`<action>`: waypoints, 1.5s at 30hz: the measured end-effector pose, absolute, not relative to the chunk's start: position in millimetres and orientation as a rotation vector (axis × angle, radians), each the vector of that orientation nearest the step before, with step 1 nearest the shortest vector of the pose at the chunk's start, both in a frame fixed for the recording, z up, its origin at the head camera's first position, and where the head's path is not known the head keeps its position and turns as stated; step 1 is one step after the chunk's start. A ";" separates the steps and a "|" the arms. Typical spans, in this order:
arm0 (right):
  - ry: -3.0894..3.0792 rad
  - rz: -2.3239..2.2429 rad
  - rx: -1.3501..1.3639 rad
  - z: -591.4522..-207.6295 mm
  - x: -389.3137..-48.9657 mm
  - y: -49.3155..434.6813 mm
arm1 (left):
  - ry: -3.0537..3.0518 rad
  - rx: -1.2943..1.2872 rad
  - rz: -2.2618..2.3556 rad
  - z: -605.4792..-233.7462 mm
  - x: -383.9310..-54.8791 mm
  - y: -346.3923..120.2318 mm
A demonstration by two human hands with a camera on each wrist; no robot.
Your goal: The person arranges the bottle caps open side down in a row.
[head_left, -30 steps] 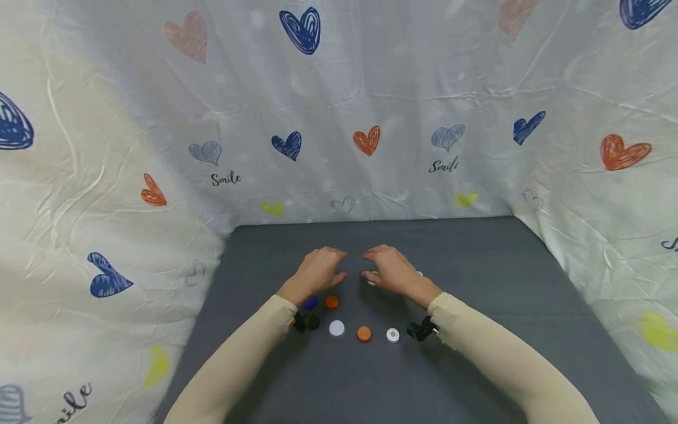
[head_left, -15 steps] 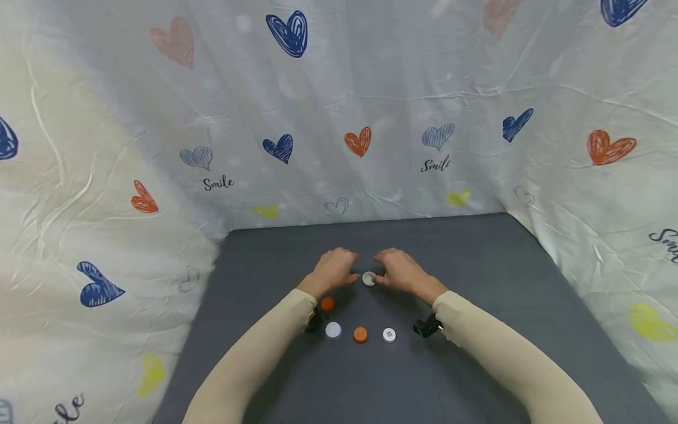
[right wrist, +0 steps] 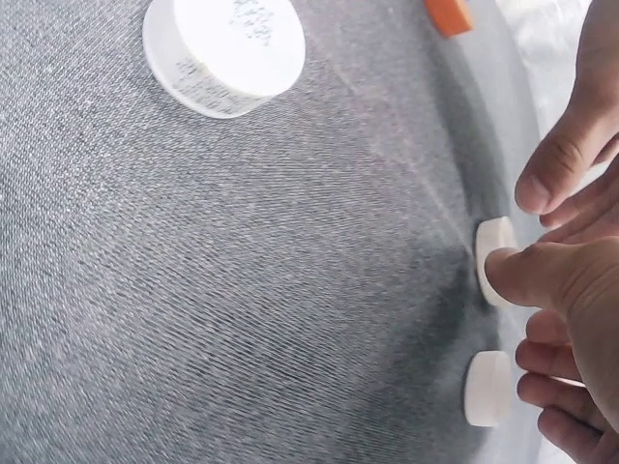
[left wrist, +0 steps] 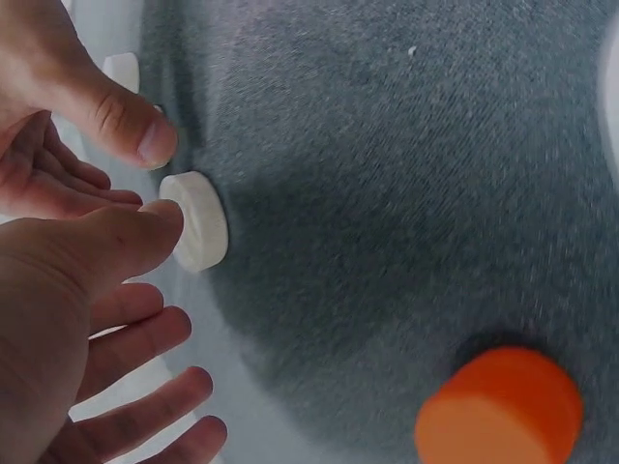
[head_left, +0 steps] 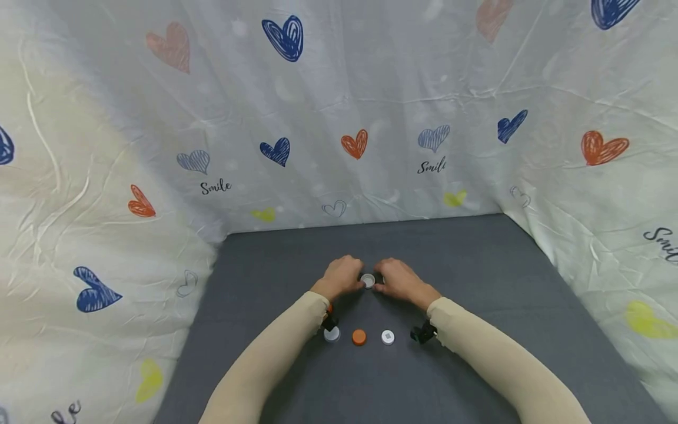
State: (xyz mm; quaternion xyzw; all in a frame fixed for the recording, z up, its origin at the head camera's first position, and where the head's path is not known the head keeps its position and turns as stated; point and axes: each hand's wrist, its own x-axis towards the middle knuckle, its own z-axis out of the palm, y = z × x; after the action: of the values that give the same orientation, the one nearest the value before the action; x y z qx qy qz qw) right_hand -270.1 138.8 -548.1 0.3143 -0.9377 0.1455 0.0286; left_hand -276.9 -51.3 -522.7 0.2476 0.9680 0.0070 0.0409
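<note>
Over grey table (head_left: 455, 265), left hand (head_left: 341, 275) sits at nine o'clock and right hand (head_left: 398, 278) at three, both loose-fingered, gripping nothing; white cap (head_left: 368, 281) between them, contact unclear; uneven push could skid it.

A white, creased fabric backdrop (head_left: 386, 65) printed with scribbled hearts fills the upper frame and both sides. At upper left is a pale pink heart (head_left: 170, 50), with a dark blue heart (head_left: 288, 42) right of it. An orange-red heart (head_left: 354, 145) sits above centre, another (head_left: 602, 150) at the right. Black "Smile" lettering (head_left: 215, 187) shows left of centre, a yellow heart (head_left: 149, 380) at lower left. The dark grey woven tabletop (head_left: 477, 259) spans the lower middle.
</note>
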 end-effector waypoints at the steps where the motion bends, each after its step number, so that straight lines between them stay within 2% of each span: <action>1: -2.895 0.450 0.969 -550.8 -270.2 138.2 | 2.965 0.753 0.024 -525.0 -276.6 -50.9; 12: -2.824 0.498 0.989 -562.7 -266.9 134.4 | 2.978 0.685 0.020 -538.0 -271.5 -49.0; 22: -2.829 0.522 0.958 -555.3 -264.7 135.5 | 3.007 0.705 0.034 -537.8 -271.2 -51.8; 31: -2.775 0.560 0.935 -537.5 -259.1 139.3 | 3.072 0.830 0.099 -520.8 -265.1 -59.7; 45: -2.626 0.587 1.013 -507.3 -235.7 140.6 | 3.178 1.041 0.178 -491.2 -235.4 -80.2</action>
State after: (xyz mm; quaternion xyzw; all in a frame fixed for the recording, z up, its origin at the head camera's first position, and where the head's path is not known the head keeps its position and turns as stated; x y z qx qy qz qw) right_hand -235.7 140.6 -507.3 0.3491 -0.9052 0.2025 0.1330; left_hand -235.4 -80.2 -491.2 0.3092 0.9438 0.0529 -0.1038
